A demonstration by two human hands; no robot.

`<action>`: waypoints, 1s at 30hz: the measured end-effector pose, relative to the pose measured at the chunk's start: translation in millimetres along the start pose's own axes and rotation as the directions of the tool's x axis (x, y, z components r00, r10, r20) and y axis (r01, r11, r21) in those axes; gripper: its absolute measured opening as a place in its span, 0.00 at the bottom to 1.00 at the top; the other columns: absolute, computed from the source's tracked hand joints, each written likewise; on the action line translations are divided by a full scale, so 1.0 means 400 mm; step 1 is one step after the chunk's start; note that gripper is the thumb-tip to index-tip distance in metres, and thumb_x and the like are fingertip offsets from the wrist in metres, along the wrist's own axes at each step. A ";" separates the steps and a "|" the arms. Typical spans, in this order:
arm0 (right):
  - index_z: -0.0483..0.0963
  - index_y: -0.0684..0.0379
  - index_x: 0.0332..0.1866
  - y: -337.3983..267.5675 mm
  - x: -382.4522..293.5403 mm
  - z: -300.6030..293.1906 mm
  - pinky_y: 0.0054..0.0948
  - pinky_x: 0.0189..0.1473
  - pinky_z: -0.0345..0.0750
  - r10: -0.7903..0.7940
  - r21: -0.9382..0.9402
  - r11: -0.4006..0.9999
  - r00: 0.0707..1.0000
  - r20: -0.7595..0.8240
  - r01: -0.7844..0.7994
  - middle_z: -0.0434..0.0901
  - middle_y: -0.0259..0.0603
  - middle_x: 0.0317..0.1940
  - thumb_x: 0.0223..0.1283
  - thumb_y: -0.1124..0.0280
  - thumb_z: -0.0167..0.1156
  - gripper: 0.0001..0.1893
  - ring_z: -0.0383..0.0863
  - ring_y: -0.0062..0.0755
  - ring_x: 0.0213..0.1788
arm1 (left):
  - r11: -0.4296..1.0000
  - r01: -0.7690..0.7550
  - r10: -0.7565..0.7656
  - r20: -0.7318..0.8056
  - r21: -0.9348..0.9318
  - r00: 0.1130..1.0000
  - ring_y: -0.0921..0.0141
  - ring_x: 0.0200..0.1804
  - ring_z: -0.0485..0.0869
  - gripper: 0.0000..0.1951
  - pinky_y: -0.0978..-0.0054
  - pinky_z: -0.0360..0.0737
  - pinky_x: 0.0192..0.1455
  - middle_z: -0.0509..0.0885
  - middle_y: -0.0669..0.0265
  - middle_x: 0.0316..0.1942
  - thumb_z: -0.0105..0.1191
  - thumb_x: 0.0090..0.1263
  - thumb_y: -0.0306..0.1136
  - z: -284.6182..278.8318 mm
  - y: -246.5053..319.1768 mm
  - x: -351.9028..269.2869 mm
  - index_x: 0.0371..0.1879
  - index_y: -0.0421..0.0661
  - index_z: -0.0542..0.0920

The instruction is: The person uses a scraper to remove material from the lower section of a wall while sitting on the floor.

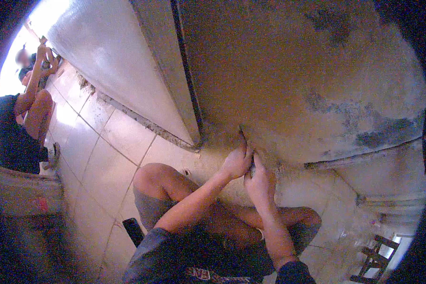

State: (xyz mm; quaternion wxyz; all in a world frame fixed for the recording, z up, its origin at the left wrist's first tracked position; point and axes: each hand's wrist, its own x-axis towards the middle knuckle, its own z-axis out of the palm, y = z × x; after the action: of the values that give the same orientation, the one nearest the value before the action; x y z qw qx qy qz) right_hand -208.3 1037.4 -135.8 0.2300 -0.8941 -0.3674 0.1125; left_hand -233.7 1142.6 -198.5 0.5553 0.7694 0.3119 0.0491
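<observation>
My left hand (pixel 237 161) and my right hand (pixel 261 180) are close together in front of my crossed legs. Between them is a thin dark tool (pixel 241 133), perhaps a blade, its narrow tip pointing away from me toward the stained wall (pixel 255 71). My left fingers wrap around it just below the tip. The fingers of my right hand close around its nearer end, where a greyish part (pixel 253 169) shows between the hands. Most of the tool is hidden by my fingers, and its exact kind is unclear.
A pale wall corner (pixel 163 85) with a crumbled lower edge (pixel 142 124) stands ahead left. On the tiled floor (pixel 110 142) lies a phone (pixel 133 230) beside my left knee. Another person (pixel 17 131) sits far left, with someone else beyond. A dark wooden frame (pixel 376 255) is at lower right.
</observation>
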 end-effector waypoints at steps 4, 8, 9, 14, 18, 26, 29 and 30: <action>0.67 0.59 0.58 -0.006 -0.005 -0.021 0.47 0.41 0.74 0.160 -0.019 0.987 0.980 0.116 -0.159 0.79 0.54 0.37 0.51 0.72 0.59 0.25 0.78 0.55 0.40 | 0.995 -0.084 0.081 -0.060 -0.056 0.995 0.40 0.42 0.76 0.25 0.47 0.72 0.45 0.76 0.35 0.41 0.29 0.73 0.48 0.016 -0.010 0.006 0.47 0.37 0.72; 0.70 0.61 0.52 0.031 0.008 0.023 0.48 0.40 0.73 0.002 -0.037 0.999 0.999 0.037 -0.001 0.79 0.55 0.35 0.51 0.70 0.58 0.21 0.77 0.58 0.39 | 0.932 -0.207 0.158 0.180 0.297 0.971 0.41 0.40 0.77 0.20 0.47 0.73 0.43 0.77 0.37 0.39 0.34 0.71 0.42 0.056 -0.125 0.077 0.50 0.40 0.71; 0.71 0.61 0.50 0.009 -0.002 0.031 0.48 0.40 0.73 0.015 -0.113 0.993 0.999 0.048 -0.010 0.79 0.56 0.35 0.51 0.70 0.58 0.19 0.77 0.60 0.38 | 0.903 -0.328 0.328 0.047 0.276 0.943 0.41 0.38 0.78 0.19 0.47 0.74 0.42 0.78 0.39 0.37 0.36 0.70 0.41 0.084 -0.181 0.088 0.51 0.41 0.71; 0.72 0.62 0.46 0.106 0.069 0.198 0.48 0.40 0.73 0.014 0.053 0.998 1.000 0.020 -0.016 0.79 0.57 0.36 0.52 0.69 0.57 0.15 0.76 0.62 0.39 | 0.897 -0.199 0.192 0.058 0.394 0.980 0.47 0.33 0.80 0.15 0.52 0.76 0.36 0.81 0.47 0.31 0.43 0.65 0.39 0.081 -0.279 0.181 0.43 0.44 0.76; 0.69 0.65 0.49 0.035 0.014 0.119 0.44 0.47 0.73 0.059 0.144 0.987 0.990 0.125 -0.077 0.77 0.58 0.41 0.55 0.69 0.57 0.17 0.75 0.59 0.45 | 0.946 -0.055 0.089 -0.093 0.320 0.992 0.50 0.36 0.81 0.16 0.54 0.77 0.39 0.81 0.48 0.33 0.45 0.63 0.42 0.083 -0.276 0.167 0.38 0.44 0.79; 0.53 0.66 0.66 0.050 -0.061 0.072 0.41 0.61 0.64 -0.014 0.085 0.996 0.986 0.164 0.000 0.67 0.59 0.58 0.61 0.62 0.54 0.32 0.68 0.53 0.60 | 0.952 -0.179 0.207 -0.095 0.247 0.974 0.51 0.44 0.79 0.20 0.57 0.76 0.47 0.81 0.49 0.40 0.39 0.67 0.47 0.162 -0.374 0.264 0.45 0.45 0.77; 0.54 0.66 0.66 0.111 -0.083 0.151 0.41 0.63 0.63 -0.173 0.179 0.972 0.981 0.091 0.155 0.65 0.59 0.60 0.60 0.62 0.55 0.33 0.66 0.55 0.61 | 0.984 -0.155 0.179 -0.385 0.091 0.906 0.54 0.47 0.79 0.22 0.61 0.75 0.49 0.80 0.51 0.44 0.37 0.70 0.47 0.174 -0.444 0.268 0.51 0.45 0.75; 0.54 0.66 0.66 0.095 -0.076 0.132 0.41 0.63 0.63 -0.189 0.194 0.966 0.979 0.082 0.170 0.65 0.59 0.60 0.60 0.62 0.55 0.33 0.66 0.55 0.61 | 0.985 -0.165 0.115 -0.551 -0.042 0.827 0.56 0.47 0.79 0.22 0.63 0.75 0.50 0.80 0.53 0.45 0.37 0.71 0.48 0.161 -0.434 0.272 0.53 0.46 0.73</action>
State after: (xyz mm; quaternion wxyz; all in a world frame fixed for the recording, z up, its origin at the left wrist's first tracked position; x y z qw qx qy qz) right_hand -226.3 1009.3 -199.6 0.3029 -0.8250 -0.4460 0.1695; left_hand -193.5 1180.4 -406.0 0.4713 0.7192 0.3973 0.3205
